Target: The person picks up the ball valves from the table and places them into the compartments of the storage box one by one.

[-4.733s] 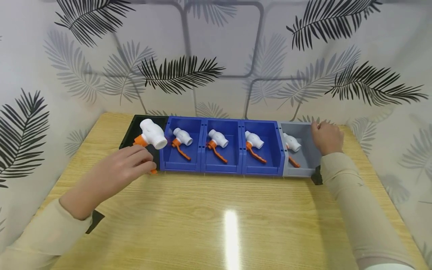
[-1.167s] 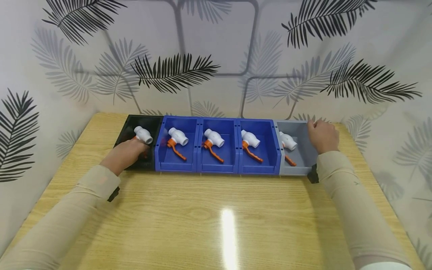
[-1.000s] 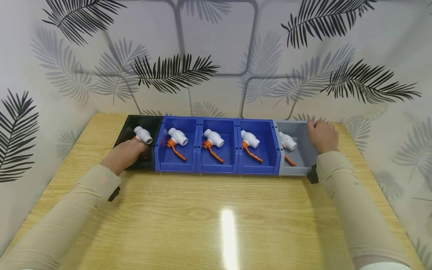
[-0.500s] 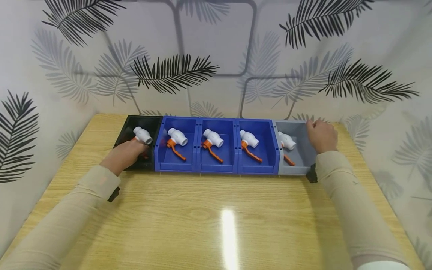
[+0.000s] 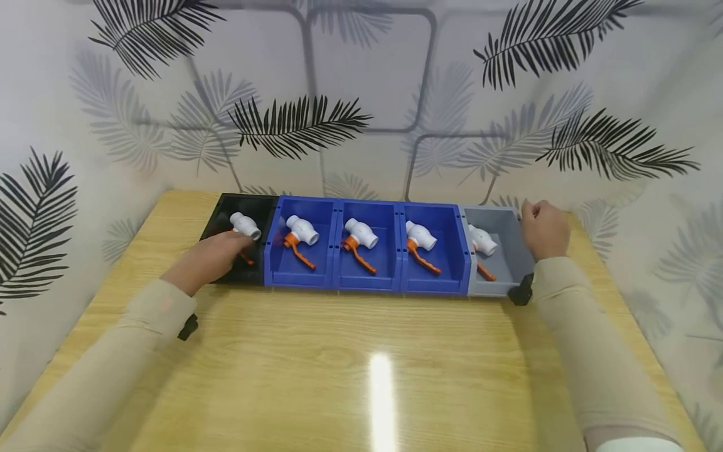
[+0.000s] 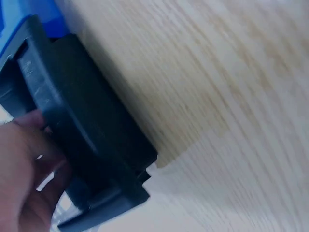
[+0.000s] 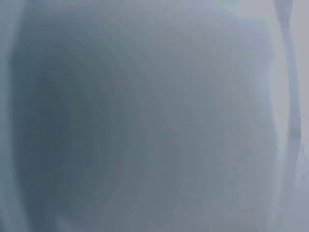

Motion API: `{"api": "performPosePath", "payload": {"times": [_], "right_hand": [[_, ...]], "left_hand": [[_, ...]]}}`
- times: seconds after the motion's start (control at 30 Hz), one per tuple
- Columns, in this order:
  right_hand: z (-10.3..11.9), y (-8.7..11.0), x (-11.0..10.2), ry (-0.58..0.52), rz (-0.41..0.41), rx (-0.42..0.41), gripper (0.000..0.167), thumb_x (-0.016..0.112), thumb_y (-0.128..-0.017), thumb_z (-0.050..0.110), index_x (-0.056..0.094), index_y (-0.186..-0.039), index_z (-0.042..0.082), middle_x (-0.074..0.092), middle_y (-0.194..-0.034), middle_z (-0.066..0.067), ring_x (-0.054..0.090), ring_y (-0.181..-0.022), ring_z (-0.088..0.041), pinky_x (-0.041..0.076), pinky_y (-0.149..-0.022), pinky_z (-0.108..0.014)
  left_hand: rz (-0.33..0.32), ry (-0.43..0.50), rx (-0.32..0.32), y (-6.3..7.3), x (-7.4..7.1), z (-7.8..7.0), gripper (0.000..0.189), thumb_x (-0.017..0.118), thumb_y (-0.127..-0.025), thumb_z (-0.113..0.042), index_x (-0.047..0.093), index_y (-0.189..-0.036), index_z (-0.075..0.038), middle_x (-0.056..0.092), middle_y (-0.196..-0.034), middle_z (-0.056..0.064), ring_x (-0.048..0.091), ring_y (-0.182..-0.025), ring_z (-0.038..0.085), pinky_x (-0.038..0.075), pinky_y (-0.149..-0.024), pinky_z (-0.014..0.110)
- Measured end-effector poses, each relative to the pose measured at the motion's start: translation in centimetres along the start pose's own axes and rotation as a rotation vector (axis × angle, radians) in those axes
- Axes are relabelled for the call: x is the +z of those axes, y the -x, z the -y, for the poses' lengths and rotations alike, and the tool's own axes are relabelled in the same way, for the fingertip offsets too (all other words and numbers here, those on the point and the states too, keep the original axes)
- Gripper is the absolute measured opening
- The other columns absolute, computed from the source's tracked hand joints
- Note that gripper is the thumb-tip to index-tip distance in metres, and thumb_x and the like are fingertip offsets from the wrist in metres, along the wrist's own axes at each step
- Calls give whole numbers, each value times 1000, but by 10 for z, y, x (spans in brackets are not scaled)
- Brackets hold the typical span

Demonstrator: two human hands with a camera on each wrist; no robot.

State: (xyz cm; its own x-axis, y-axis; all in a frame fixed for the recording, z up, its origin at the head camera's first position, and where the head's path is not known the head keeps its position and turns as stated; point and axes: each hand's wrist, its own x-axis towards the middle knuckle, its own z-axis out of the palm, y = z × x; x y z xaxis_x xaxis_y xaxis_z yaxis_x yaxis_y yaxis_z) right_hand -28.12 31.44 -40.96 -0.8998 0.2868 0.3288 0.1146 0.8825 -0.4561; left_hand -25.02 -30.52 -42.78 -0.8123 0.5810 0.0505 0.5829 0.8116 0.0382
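Note:
In the head view my left hand reaches into the black bin at the row's left end. Its fingers partly cover a white ball valve with an orange handle, which lies in that bin. The left wrist view shows loosely bent fingers inside the black wall, with no valve distinguishable between them. At the other end, my right hand has its fingers curled at the right wall of the grey bin and appears to grip that edge. Another ball valve lies at that bin's left side.
Between them stand three blue bins, each with one white ball valve with an orange handle. All the bins form a touching row near the back of the wooden table. Behind is a leaf-patterned wall. The right wrist view is a grey blur.
My left hand has lowered the ball valve into the black bin. Lately the hand has drawn slightly up and left while the valve stays. The right hand stays at the grey bin.

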Motion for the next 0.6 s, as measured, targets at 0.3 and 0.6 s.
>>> {"api": "performPosePath", "payload": {"times": [0.3, 0.6], "right_hand": [[2, 14, -21, -74, -40, -118, 38, 41, -95, 33, 56, -86, 0, 56, -85, -19, 51, -79, -35, 35, -73, -50], [13, 61, -49, -203, 121, -254, 35, 46, -95, 28, 57, -101, -5, 53, -103, -22, 50, -89, -35, 31, -80, -52]], "left_hand": [[-272, 72, 24, 29, -34, -44, 34, 62, -84, -5, 57, -117, -5, 61, -103, 13, 57, -90, 26, 48, -74, 42], [-101, 264, -89, 56, -31, -82, 43, 56, -92, -34, 52, -126, -8, 58, -119, 9, 54, -110, 25, 44, -89, 45]]}}
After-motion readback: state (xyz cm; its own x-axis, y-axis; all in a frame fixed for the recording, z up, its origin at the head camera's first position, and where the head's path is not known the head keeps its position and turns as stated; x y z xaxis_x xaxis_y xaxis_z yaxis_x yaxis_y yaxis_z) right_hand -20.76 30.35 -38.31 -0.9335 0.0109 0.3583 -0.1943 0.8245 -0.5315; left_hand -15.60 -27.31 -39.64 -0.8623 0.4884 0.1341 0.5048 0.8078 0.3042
